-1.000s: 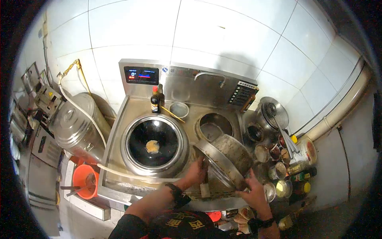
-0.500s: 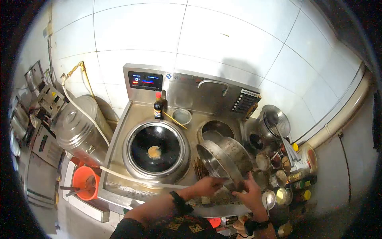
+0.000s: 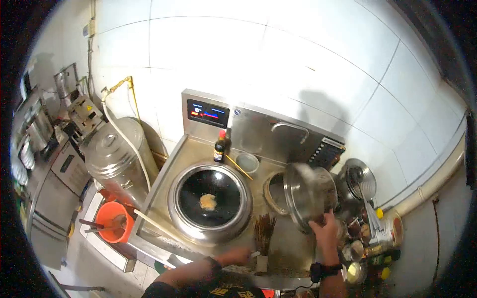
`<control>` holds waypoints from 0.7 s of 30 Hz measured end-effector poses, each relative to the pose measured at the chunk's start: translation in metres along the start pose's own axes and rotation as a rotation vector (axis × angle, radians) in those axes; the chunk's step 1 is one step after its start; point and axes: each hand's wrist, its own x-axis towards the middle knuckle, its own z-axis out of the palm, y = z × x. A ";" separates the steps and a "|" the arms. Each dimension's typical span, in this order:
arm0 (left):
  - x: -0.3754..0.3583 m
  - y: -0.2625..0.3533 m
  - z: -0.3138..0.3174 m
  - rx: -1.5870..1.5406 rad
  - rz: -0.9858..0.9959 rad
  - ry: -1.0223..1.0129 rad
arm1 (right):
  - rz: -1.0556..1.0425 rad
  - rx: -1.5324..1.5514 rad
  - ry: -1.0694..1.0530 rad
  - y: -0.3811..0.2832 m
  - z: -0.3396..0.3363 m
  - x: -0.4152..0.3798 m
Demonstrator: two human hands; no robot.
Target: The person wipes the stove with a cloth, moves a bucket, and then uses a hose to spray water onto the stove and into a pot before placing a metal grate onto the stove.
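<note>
A deep stainless-steel pot (image 3: 325,186) is tipped on its side over the right part of the cooktop, its round mouth facing left. My right hand (image 3: 325,231) closes on its lower rim, and the moving pot is partly blurred. My left hand (image 3: 237,256) is away from the pot, low over the front edge of the cooktop and smeared by motion. A small pale thing shows at its fingertips. Just right of that hand stands a bamboo wok brush (image 3: 265,231), bristles up. Behind the pot is a round cooktop opening (image 3: 272,193).
A black wok (image 3: 191,198) with a pale tan lump inside sits left. Behind it are a dark sauce bottle (image 3: 219,149) and a small bowl (image 3: 247,162). A faucet (image 3: 290,126) projects at the back. Seasoning containers (image 3: 356,251) crowd the right; an orange bucket (image 3: 110,218) stands left.
My left hand has left the pot and moved left and down. My right hand has carried the pot right, uncovering the bamboo brush. The view has shifted.
</note>
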 end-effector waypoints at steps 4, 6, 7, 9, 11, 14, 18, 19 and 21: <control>0.024 -0.051 0.040 0.147 0.026 -0.038 | 0.447 0.637 0.044 0.049 0.070 0.060; -0.022 -0.003 -0.024 -0.084 -0.061 0.041 | 0.441 0.619 0.079 0.124 0.134 0.080; -0.047 0.023 -0.051 -0.201 -0.100 0.080 | 0.275 0.567 0.029 0.145 0.154 0.080; -0.056 0.027 -0.051 -0.158 -0.044 0.193 | 0.105 0.314 -0.101 0.131 0.158 0.082; -0.059 0.039 -0.057 -0.224 -0.163 0.124 | -0.065 0.095 -0.197 0.121 0.162 0.079; -0.068 0.061 -0.086 -0.266 -0.248 0.049 | 0.002 -0.039 -0.317 0.115 0.182 0.066; -0.052 0.038 -0.062 -0.269 -0.225 0.199 | 0.760 1.541 -0.537 0.181 0.281 0.035; -0.052 0.039 -0.058 -0.298 -0.171 0.316 | 0.781 1.453 -0.453 0.146 0.271 0.030; -0.054 0.051 -0.057 -0.339 -0.079 0.465 | 0.830 1.259 -0.299 0.056 0.239 0.019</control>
